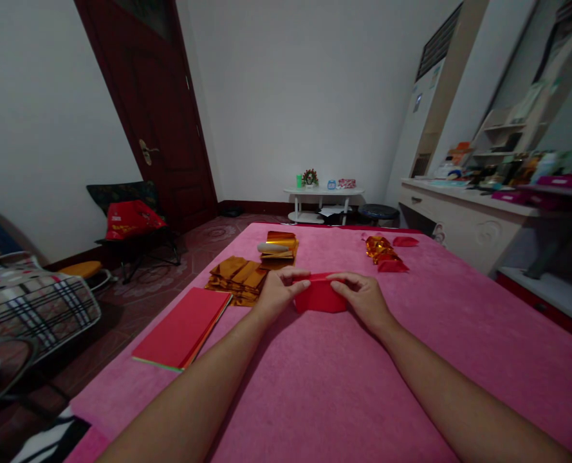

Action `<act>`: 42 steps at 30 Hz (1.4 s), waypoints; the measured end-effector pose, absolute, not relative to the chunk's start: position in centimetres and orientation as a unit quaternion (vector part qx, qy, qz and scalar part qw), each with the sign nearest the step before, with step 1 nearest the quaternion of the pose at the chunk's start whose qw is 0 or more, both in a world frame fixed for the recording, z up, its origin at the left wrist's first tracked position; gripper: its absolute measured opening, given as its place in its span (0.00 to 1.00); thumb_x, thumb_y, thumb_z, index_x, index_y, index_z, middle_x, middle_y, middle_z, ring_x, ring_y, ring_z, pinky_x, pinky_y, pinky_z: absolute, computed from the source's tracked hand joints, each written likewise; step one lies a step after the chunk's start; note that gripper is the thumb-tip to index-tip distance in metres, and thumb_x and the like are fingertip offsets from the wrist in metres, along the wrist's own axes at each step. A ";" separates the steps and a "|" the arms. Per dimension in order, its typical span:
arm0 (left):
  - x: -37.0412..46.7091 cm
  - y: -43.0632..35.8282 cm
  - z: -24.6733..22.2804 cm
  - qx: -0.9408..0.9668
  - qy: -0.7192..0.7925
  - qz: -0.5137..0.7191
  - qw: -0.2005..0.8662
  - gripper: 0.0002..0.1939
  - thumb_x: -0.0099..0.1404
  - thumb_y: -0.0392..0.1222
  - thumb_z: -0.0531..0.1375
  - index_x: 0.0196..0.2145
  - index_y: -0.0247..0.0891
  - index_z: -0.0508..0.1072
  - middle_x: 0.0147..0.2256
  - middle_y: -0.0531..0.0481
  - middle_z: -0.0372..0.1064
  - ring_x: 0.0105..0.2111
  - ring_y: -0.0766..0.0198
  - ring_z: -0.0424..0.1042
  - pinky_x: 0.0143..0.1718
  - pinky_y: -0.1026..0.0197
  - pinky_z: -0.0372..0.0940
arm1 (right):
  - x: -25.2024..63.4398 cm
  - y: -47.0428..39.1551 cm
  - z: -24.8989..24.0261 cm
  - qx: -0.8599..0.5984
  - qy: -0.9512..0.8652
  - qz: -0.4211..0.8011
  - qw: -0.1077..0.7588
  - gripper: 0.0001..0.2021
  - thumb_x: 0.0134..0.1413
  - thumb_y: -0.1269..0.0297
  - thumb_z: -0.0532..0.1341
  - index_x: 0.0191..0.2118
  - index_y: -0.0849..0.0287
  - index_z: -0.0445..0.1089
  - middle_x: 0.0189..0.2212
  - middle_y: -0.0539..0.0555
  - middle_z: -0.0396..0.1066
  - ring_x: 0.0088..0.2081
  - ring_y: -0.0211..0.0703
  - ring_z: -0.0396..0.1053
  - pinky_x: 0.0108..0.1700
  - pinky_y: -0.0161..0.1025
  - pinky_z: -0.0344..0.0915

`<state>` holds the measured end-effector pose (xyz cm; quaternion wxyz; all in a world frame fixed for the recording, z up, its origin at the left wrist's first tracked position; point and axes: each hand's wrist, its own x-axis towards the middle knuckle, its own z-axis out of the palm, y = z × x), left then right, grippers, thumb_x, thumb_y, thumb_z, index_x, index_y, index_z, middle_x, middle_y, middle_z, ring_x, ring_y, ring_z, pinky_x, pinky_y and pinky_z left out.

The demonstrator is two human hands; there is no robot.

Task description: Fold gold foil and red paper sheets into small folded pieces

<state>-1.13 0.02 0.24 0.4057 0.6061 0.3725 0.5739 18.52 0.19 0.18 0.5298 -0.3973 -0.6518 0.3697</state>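
A folded piece of red paper is held up over the pink-covered table, one end in each hand. My left hand pinches its left end, thumb on the near side. At its right end my right hand grips the top edge between thumb and fingers. Left of my left hand lie bundles of folded gold-brown paper. Nearer, a stack of red paper sheets rests at the table's left. Behind the bundles is shiny gold paper with a grey oblong object on it.
At the back right of the table lie crumpled gold foil and folded red pieces. Beyond stand a small white table and a dark round stool. A cluttered white dresser is on the right, a chair with a red bag on the left.
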 end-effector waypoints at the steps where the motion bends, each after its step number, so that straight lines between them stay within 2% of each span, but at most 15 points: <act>1: -1.1 0.1 0.2 0.614 0.371 0.577 0.390 0.11 0.49 0.40 0.67 0.32 0.34 0.78 0.35 0.42 0.74 0.35 0.59 0.71 0.42 0.56 0.64 | 18.5 0.2 0.1 -0.400 -0.645 0.371 0.535 0.10 0.45 0.61 0.63 0.33 0.61 0.74 0.28 0.52 0.74 0.29 0.40 0.68 0.31 0.36 0.63; 4: -1.0 0.3 0.0 0.636 0.362 0.585 0.350 0.07 0.51 0.38 0.65 0.30 0.35 0.78 0.33 0.44 0.74 0.36 0.60 0.71 0.42 0.57 0.64 | 18.5 0.4 -0.1 -0.403 -0.630 0.369 0.552 0.09 0.44 0.60 0.64 0.30 0.60 0.73 0.24 0.50 0.70 0.27 0.39 0.66 0.28 0.35 0.61; 6: -1.0 0.3 0.0 0.643 0.355 0.593 0.331 0.04 0.52 0.37 0.64 0.28 0.35 0.78 0.32 0.45 0.74 0.36 0.60 0.71 0.42 0.58 0.65 | 18.5 0.6 -0.2 -0.401 -0.629 0.346 0.569 0.09 0.42 0.60 0.65 0.28 0.60 0.72 0.26 0.51 0.70 0.29 0.40 0.66 0.30 0.36 0.62; 10: -0.9 0.1 0.2 0.653 0.342 0.603 0.306 0.03 0.53 0.36 0.63 0.28 0.36 0.78 0.32 0.45 0.74 0.35 0.61 0.72 0.42 0.58 0.65 | 18.5 0.7 0.0 -0.389 -0.622 0.274 0.622 0.07 0.40 0.61 0.67 0.25 0.58 0.74 0.44 0.57 0.67 0.45 0.48 0.65 0.41 0.41 0.64; 13: -0.8 -0.1 0.3 0.656 0.329 0.609 0.302 0.03 0.54 0.36 0.63 0.28 0.37 0.78 0.32 0.46 0.73 0.35 0.61 0.71 0.41 0.59 0.65 | 18.5 0.7 0.1 -0.373 -0.609 0.289 0.637 0.06 0.38 0.62 0.67 0.24 0.58 0.74 0.50 0.58 0.64 0.48 0.49 0.64 0.45 0.43 0.63; 15: -0.8 -0.2 0.4 0.657 0.324 0.610 0.302 0.04 0.54 0.36 0.63 0.28 0.37 0.78 0.32 0.46 0.73 0.35 0.62 0.71 0.41 0.59 0.65 | 18.5 0.6 0.0 -0.358 -0.596 0.334 0.636 0.06 0.39 0.62 0.67 0.25 0.58 0.74 0.48 0.57 0.67 0.46 0.48 0.66 0.44 0.43 0.64; 18: -0.8 -0.2 0.4 0.655 0.321 0.612 0.305 0.03 0.54 0.36 0.63 0.28 0.36 0.78 0.31 0.46 0.73 0.34 0.62 0.71 0.41 0.59 0.65 | 18.3 0.6 -0.1 -0.353 -0.574 0.380 0.634 0.06 0.40 0.62 0.67 0.26 0.58 0.73 0.39 0.56 0.72 0.38 0.44 0.68 0.39 0.40 0.64; 23: -0.7 0.0 0.2 0.644 0.337 0.610 0.316 0.03 0.53 0.36 0.63 0.28 0.36 0.78 0.30 0.47 0.73 0.33 0.62 0.71 0.39 0.61 0.65 | 18.2 0.4 0.0 -0.372 -0.559 0.362 0.646 0.07 0.37 0.64 0.68 0.25 0.59 0.74 0.27 0.51 0.71 0.30 0.39 0.66 0.34 0.36 0.62; 31: -0.6 0.1 -0.4 0.639 0.385 0.556 0.366 0.12 0.53 0.46 0.63 0.26 0.32 0.75 0.25 0.49 0.71 0.26 0.66 0.67 0.28 0.65 0.62 | 18.2 0.4 -0.1 -0.378 -0.535 0.371 0.658 0.06 0.35 0.64 0.69 0.24 0.58 0.74 0.26 0.50 0.72 0.28 0.38 0.66 0.32 0.35 0.62; 38: -0.7 -0.3 0.1 0.602 0.402 0.563 0.400 0.15 0.55 0.49 0.62 0.26 0.32 0.75 0.25 0.49 0.70 0.26 0.67 0.66 0.30 0.65 0.61 | 18.6 0.9 -0.3 -0.396 -0.506 0.367 0.673 0.08 0.34 0.63 0.70 0.25 0.59 0.75 0.27 0.51 0.73 0.29 0.39 0.67 0.32 0.35 0.63; 42: -0.6 -0.7 0.3 0.587 0.395 0.542 0.454 0.16 0.55 0.51 0.61 0.27 0.31 0.76 0.23 0.50 0.68 0.22 0.69 0.63 0.25 0.67 0.59 | 18.7 0.9 -0.2 -0.395 -0.496 0.367 0.680 0.07 0.34 0.63 0.70 0.25 0.59 0.75 0.28 0.51 0.73 0.29 0.38 0.67 0.32 0.35 0.63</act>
